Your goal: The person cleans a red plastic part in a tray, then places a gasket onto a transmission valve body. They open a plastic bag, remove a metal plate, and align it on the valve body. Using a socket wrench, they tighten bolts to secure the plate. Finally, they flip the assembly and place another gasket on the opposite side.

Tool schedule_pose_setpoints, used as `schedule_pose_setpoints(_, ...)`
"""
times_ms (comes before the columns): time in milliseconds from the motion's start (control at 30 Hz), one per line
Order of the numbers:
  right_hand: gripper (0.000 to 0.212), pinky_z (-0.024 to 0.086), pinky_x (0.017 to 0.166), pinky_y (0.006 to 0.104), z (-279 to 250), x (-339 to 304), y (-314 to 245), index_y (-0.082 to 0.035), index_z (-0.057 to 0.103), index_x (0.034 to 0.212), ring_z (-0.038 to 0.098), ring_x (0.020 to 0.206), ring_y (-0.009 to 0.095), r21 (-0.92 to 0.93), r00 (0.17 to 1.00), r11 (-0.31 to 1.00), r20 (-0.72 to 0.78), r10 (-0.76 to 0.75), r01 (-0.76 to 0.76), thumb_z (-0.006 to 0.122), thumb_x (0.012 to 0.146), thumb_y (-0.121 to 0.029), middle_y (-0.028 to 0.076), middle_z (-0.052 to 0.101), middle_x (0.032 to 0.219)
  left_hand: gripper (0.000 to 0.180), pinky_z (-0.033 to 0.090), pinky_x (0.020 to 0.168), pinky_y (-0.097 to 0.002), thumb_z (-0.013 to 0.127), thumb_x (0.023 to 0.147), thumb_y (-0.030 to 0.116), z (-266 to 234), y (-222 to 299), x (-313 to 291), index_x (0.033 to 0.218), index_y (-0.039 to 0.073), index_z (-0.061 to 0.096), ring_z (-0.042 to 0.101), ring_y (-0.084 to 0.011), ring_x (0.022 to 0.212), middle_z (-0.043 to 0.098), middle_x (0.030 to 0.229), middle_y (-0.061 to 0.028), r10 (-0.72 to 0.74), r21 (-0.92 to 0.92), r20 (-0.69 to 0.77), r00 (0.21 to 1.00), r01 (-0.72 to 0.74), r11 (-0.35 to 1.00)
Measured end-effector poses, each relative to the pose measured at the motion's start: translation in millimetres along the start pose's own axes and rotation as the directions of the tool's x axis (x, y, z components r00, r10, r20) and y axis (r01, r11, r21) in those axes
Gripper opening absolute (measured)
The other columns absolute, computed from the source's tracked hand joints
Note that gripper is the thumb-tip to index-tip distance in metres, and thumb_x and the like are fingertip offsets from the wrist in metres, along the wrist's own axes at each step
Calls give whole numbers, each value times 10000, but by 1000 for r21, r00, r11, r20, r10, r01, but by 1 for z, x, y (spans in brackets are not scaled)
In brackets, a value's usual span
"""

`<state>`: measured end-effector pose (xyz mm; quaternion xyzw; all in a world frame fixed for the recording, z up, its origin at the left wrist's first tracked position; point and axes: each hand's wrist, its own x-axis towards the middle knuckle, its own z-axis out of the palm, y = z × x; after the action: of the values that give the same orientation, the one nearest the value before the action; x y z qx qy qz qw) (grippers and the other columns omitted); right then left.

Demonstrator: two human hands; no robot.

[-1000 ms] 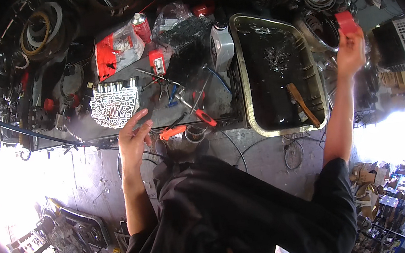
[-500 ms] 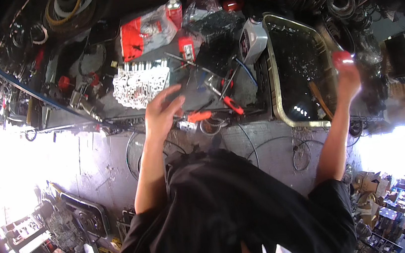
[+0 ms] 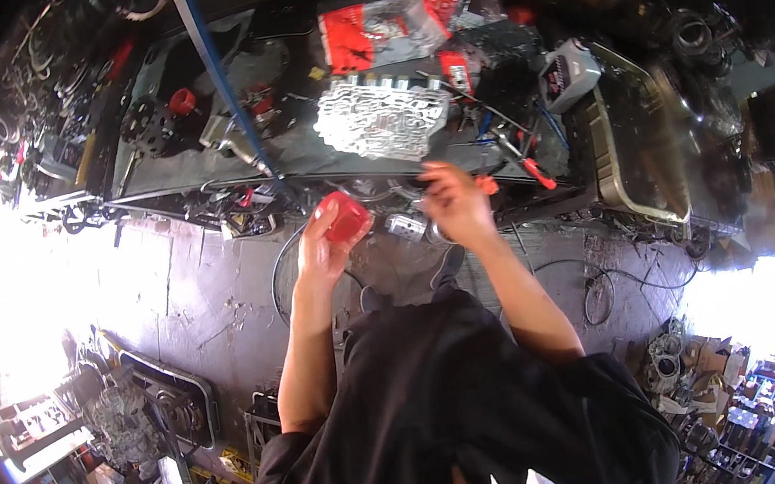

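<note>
My left hand grips a small round red tub in front of the workbench edge, thumb across its side. What the tub holds cannot be made out. Facing it, my right hand is slightly blurred, its fingers apart and bent toward the tub, with nothing visible in them. Beyond both hands, a silvery metal valve body with many channels lies on the bench. Right of it lie several hand tools, among them pliers with red handles.
A red-and-white plastic bag and a spray can are at the back. A grey bottle stands beside a metal-rimmed oil pan on the right. A blue hose crosses the bench at left. Cables lie on the floor.
My right hand has come back from over the oil pan to the middle. The red tub, formerly in it, is now in my left hand. My view has shifted left.
</note>
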<state>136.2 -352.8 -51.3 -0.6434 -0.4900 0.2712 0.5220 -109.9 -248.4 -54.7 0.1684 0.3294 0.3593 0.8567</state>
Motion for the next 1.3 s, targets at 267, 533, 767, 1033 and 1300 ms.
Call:
schedule_pose_setpoints(267,761,464,998,500,-40,-15,112,-8,444,1451,533,1128,461,-731,926,664,-343,-156,-159,829,807,-137,269,500,1270,295,615,884,-468,730,966,309,-132,42,-22,1074,51,637,690,-299,963,705,1029,-120,23,-318,-275,961,-113,941)
schedule_pose_setpoints(533,348,517,867,428,-24,-46,63,-37,691,1210,653,980,341,-286,787,904,-611,84,-318,768,933,-232,164,672,1057,308,589,930,-494,724,934,183,-186,52,-16,1204,57,647,668,-281,1031,681,1094,-100,164,-198,-278,947,-223,955)
schedule_pose_setpoints(767,206,546,809,382,72,-97,-48,-54,704,1080,685,914,275,-381,900,910,-320,-297,165,759,937,-191,101,721,977,425,570,953,-527,708,900,128,-207,46,-11,1301,39,597,662,-331,1045,660,1124,-150,134,-189,-187,973,-170,967)
schedule_pose_setpoints(1033,440,569,640,513,198,-109,-13,2,612,1193,726,754,407,-658,761,746,537,363,108,640,988,-386,179,746,872,467,603,773,-461,656,882,135,-236,35,3,1338,104,563,687,-322,919,681,1047,-136,157,-76,-291,944,-187,979)
schedule_pose_setpoints(1300,335,586,735,505,232,-106,-25,-7,719,1045,738,871,399,-548,760,835,562,327,46,687,956,-329,211,747,961,413,535,618,-315,742,805,104,-277,36,-8,1213,137,696,687,-194,799,700,949,-40,253,183,-629,735,-177,967)
